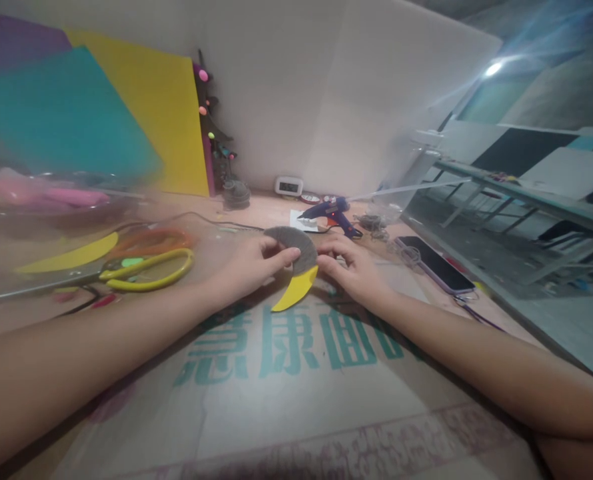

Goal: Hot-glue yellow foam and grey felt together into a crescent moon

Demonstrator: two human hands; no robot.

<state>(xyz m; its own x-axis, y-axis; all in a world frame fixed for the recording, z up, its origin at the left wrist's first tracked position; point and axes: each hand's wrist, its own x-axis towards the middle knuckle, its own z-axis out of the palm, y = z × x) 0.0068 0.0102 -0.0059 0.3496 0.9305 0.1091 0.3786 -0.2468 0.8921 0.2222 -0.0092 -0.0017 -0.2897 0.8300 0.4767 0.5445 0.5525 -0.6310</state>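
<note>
With the fingers of the left hand, holds clamped the gray crescent piece, with thumb laid on its face. With the bent fingers of the right hand, is at the right edge of the same piece; cannot tell whether pinches or only touches it. Notes its yellow tip pointing toward the body, above a pale sheet printed with green characters. On the left, sees yellow-handled scissors and a curved yellow strip; on the right, a phone lying flat. Beyond the hands, sees a blue glue gun, then a white digital clock. Behind, at left, finds a yellow sheet, partly covered by a teal one.
</note>
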